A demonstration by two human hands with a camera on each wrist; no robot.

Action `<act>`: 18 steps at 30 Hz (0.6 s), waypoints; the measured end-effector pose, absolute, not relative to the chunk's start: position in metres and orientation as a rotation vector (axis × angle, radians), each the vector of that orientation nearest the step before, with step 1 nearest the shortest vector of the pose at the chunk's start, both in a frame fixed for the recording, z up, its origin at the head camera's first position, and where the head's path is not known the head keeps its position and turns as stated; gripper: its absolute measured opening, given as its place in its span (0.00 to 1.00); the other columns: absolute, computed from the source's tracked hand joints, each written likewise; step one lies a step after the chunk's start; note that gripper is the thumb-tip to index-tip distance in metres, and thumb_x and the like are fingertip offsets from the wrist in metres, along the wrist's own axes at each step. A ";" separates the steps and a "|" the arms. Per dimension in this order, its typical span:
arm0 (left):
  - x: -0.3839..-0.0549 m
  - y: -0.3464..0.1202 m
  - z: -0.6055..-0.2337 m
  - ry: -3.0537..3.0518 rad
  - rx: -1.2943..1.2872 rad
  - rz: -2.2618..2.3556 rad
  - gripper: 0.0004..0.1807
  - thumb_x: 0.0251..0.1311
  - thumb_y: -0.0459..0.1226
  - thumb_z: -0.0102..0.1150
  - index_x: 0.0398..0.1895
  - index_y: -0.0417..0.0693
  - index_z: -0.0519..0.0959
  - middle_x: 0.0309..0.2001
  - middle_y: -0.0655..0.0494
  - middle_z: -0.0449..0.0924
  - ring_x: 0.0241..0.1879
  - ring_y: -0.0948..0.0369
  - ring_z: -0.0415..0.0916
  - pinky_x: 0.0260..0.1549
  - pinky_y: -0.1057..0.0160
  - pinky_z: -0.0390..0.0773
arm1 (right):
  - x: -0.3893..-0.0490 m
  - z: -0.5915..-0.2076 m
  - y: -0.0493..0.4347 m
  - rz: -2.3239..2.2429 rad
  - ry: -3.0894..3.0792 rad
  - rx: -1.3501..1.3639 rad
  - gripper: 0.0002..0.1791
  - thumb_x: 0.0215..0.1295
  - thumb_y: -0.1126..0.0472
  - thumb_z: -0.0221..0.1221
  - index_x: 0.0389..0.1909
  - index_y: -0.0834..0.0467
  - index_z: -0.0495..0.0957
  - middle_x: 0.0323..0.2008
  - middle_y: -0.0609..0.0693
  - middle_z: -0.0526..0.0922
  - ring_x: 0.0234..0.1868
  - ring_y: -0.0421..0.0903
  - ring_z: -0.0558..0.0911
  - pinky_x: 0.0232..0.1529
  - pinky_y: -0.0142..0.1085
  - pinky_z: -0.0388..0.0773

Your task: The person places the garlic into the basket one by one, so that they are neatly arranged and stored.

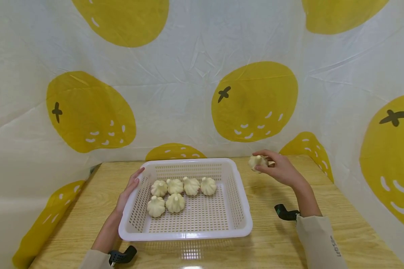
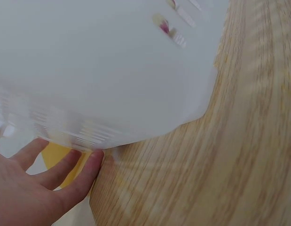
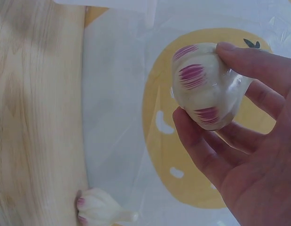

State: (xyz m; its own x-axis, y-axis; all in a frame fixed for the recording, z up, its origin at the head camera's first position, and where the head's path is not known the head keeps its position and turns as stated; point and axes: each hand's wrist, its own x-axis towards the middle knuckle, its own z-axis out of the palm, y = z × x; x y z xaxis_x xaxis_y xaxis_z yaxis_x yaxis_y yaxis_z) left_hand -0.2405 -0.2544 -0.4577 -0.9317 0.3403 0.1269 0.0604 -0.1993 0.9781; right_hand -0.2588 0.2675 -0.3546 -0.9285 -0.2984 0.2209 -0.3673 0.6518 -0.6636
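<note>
A white plastic basket [image 1: 185, 236] with perforated walls holds several garlic bulbs [image 1: 176, 203] grouped in its left half. My left hand [image 1: 127, 194] lies along the basket's left side, its fingers [image 2: 82, 181] fairly straight and fingertips against the outer wall. To the right of the basket, above the table, my right hand [image 1: 280, 169] pinches one garlic bulb [image 3: 204, 87] between thumb and fingers. Purple streaks mark this pale bulb in the right wrist view. Another garlic bulb [image 3: 100, 207] rests near the table edge there; it does not show in the head view.
The light wooden table [image 1: 269, 246] extends around the basket. Behind it hangs a white curtain [image 1: 175, 112] printed with large yellow fruit, close to the far table edge. Black wrist devices [image 1: 122, 256] sit at both sleeves.
</note>
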 end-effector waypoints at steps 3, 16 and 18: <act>-0.241 -0.254 -0.458 1.862 0.478 2.248 0.30 0.84 0.49 0.21 0.83 0.61 0.33 0.84 0.47 0.29 0.82 0.46 0.30 0.68 0.62 0.56 | -0.259 -0.354 0.263 1.161 -2.764 0.567 0.26 0.72 0.53 0.64 0.68 0.55 0.75 0.56 0.60 0.82 0.41 0.49 0.83 0.38 0.36 0.81; -0.240 -0.254 -0.458 1.885 0.456 2.243 0.30 0.84 0.50 0.21 0.83 0.62 0.34 0.84 0.48 0.30 0.83 0.45 0.31 0.71 0.54 0.50 | -0.254 -0.351 0.249 1.190 -2.714 0.625 0.25 0.71 0.54 0.65 0.66 0.54 0.76 0.55 0.58 0.82 0.42 0.48 0.83 0.38 0.34 0.82; -0.240 -0.254 -0.457 1.878 0.455 2.245 0.30 0.84 0.49 0.21 0.83 0.62 0.34 0.84 0.49 0.30 0.82 0.47 0.31 0.69 0.58 0.53 | -0.254 -0.351 0.247 1.177 -2.704 0.641 0.24 0.71 0.54 0.66 0.66 0.54 0.77 0.56 0.57 0.82 0.43 0.48 0.83 0.41 0.34 0.83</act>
